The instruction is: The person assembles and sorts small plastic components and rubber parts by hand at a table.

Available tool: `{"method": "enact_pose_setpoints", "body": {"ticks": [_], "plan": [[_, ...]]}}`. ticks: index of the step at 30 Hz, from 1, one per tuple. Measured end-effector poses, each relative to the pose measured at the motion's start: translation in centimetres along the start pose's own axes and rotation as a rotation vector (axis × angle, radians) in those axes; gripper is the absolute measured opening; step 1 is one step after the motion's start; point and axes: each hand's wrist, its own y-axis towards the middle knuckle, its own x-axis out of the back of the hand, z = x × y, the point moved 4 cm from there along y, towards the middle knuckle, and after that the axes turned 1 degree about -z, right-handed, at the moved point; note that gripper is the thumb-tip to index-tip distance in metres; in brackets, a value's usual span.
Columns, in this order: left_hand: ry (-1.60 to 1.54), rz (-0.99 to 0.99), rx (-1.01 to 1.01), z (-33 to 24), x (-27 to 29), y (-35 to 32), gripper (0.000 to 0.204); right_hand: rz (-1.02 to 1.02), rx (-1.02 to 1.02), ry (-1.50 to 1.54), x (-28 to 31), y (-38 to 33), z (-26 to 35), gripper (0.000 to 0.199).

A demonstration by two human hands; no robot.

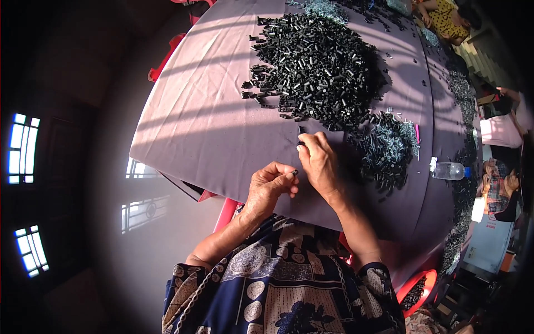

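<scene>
Between the thumb and forefinger of my left hand (268, 186) is a small dark cylindrical piece (295, 172). My right hand (320, 164), a little farther out and to the right, is closed on a black piece (301, 143) that its fingers partly hide. The two hands are close together but apart, above the near part of the table. Beyond them spreads a big heap of short black tubes (317, 67). To the right of my right hand lies a smaller pile of thin grey-blue pieces (386, 142), with black pieces at its near side.
A mauve cloth (206, 133) covers the table. On the right a clear bottle with a blue cap (449, 170) lies on its side, and a pink stick (417, 133) is by the small pile. A red basin (428, 278) holds dark pieces. Other people (503, 131) sit at the far right.
</scene>
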Motion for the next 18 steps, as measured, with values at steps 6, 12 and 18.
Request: {"method": "enact_pose_setpoints", "body": {"ticks": [6, 12, 18], "plan": [[-0.022, -0.015, 0.01, 0.2, 0.3, -0.1, 0.008, 0.133, 0.051, -0.139, -1.0, -0.3, -0.3, 0.01], [0.001, -0.007, -0.001, 0.7, -0.8, 0.1, 0.009, 0.111, -0.494, 0.625, 1.8, -1.1, -3.0, 0.003], [0.03, 0.047, 0.035, 1.7, -3.3, 1.0, 0.008, 0.108, -0.625, 1.09, 4.4, -2.5, -4.0, 0.007]]}}
